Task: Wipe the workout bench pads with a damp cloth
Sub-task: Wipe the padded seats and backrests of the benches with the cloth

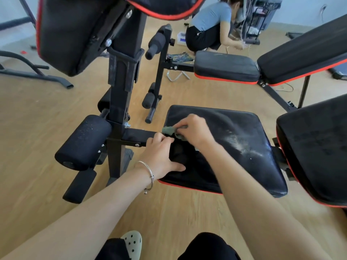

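Observation:
A black seat pad (242, 139) with red trim lies in front of me, its right half streaked with white dust. My right hand (193, 129) grips a bunched grey-green cloth (168, 130) at the pad's left edge. My left hand (161, 154), a silver bangle on its wrist, holds that same edge with the thumb lying on top of the pad. The black back pad (315, 156) adjoins the seat on the right. A padded arm rest (75, 32) hangs at upper left on the black upright post.
Foam leg rollers (84, 142) stick out left of the seat on the black frame (120, 102). A second bench (227, 66) stands behind on the wooden floor. A person (210, 25) crouches at the back by a rack. My knee and a pale clog (133, 243) are at bottom.

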